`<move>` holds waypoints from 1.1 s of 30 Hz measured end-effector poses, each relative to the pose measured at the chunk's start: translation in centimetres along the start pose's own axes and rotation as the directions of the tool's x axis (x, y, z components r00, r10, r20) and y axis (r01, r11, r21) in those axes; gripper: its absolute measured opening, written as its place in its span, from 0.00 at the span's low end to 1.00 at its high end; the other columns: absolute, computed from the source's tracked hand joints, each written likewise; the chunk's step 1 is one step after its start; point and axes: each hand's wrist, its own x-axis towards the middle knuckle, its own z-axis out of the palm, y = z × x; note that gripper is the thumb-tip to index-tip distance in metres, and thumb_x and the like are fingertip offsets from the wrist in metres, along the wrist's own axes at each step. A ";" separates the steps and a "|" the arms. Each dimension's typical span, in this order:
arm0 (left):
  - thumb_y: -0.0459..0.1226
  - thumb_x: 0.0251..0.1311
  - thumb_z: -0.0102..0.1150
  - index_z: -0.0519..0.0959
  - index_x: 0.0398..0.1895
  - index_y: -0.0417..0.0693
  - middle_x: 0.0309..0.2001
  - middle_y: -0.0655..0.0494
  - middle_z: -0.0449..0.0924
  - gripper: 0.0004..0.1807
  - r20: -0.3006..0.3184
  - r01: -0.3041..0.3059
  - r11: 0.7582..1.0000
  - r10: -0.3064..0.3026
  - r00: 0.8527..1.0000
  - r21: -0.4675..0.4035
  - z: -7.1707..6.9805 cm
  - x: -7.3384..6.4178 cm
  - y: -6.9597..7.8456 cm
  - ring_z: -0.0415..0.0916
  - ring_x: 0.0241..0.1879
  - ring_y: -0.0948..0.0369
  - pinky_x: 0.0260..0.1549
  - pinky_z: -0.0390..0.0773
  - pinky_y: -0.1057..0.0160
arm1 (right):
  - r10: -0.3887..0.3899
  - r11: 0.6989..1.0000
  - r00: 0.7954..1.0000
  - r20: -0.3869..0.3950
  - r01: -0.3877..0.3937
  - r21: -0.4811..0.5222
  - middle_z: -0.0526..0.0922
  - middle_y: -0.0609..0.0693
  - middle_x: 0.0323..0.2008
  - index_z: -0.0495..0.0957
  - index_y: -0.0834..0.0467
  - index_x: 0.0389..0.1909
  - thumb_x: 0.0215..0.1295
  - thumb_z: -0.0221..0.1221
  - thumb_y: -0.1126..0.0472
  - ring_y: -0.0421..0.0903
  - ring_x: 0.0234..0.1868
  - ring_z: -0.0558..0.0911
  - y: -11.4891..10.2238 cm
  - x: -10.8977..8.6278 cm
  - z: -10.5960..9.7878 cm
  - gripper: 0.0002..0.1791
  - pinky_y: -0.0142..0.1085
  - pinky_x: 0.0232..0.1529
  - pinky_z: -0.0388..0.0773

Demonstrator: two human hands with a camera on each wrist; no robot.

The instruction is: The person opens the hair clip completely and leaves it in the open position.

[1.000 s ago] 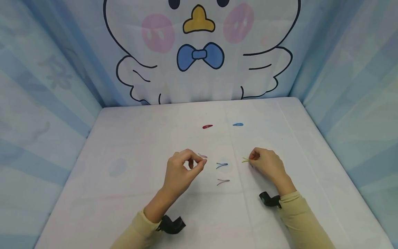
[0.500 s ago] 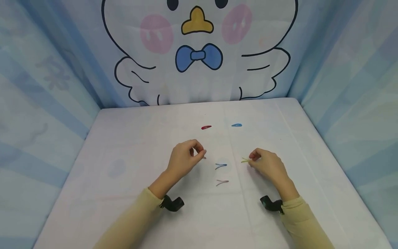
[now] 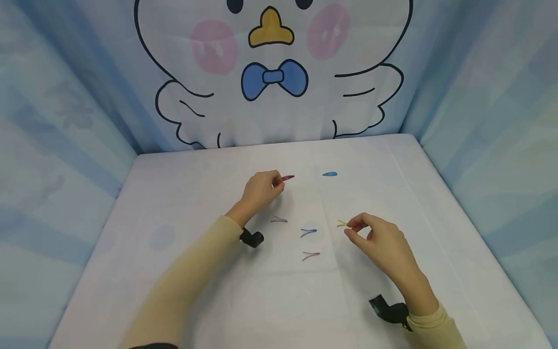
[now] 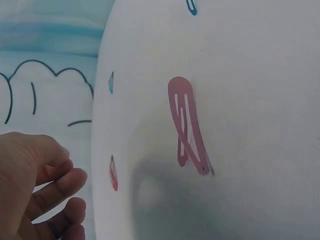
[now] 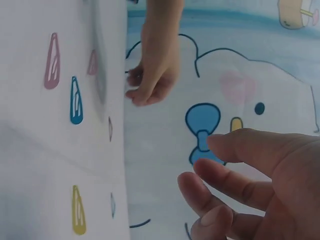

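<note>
My left hand (image 3: 263, 190) reaches to the red snap hair clip (image 3: 288, 178) at the back of the table. In the left wrist view its fingers (image 4: 67, 185) curve loosely and hold nothing, apart from that clip (image 4: 114, 173). By the yellow snap hair clip (image 3: 342, 224), my right hand (image 3: 385, 242) hovers with thumb and fingers spread. The right wrist view shows nothing between those fingers, and the yellow clip (image 5: 78, 210) lies on the table. A pink snap hair clip (image 3: 279, 220), its end forked, lies below my left hand.
A blue clip (image 3: 308, 232) and a dull pink clip (image 3: 311, 256), both forked, lie in the middle of the white table (image 3: 183, 281). Another blue clip (image 3: 330, 173) lies at the back right. A printed curtain (image 3: 279, 116) stands behind the table.
My left hand has moved forward from the pink clip to the red clip. My right thumb and fingers have spread apart beside the yellow clip, and that hand has drawn back slightly.
</note>
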 end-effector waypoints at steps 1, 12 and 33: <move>0.43 0.62 0.57 0.78 0.34 0.53 0.30 0.61 0.78 0.05 0.004 0.006 1.000 -0.006 1.000 -0.003 0.3 0.5 0.0 0.71 0.26 0.61 0.24 0.70 0.65 | -0.012 1.000 1.000 -0.003 0.012 0.000 0.81 0.38 0.32 0.79 0.45 0.40 0.62 0.61 0.46 0.41 0.24 0.70 -0.4 -0.3 -0.2 0.10 0.33 0.22 0.66; 0.34 0.62 0.57 0.77 0.40 0.44 0.37 0.51 0.76 0.06 -0.061 0.038 0.997 -0.034 0.998 0.074 3.2 3.3 -0.8 0.74 0.37 0.57 0.40 0.75 0.60 | -0.075 0.997 0.993 -0.091 0.074 -0.018 0.75 0.34 0.25 0.78 0.39 0.36 0.63 0.57 0.40 0.38 0.20 0.67 -2.9 -3.3 -2.6 0.10 0.31 0.20 0.63; 0.34 0.65 0.54 0.77 0.40 0.45 0.37 0.52 0.75 0.05 0.003 0.071 0.995 -0.072 0.997 0.076 4.6 3.4 0.5 0.73 0.37 0.58 0.40 0.74 0.61 | -0.091 0.996 0.992 -0.090 0.090 -0.014 0.74 0.33 0.23 0.78 0.41 0.35 0.61 0.62 0.47 0.39 0.18 0.67 -2.7 -3.5 -2.0 0.05 0.31 0.18 0.62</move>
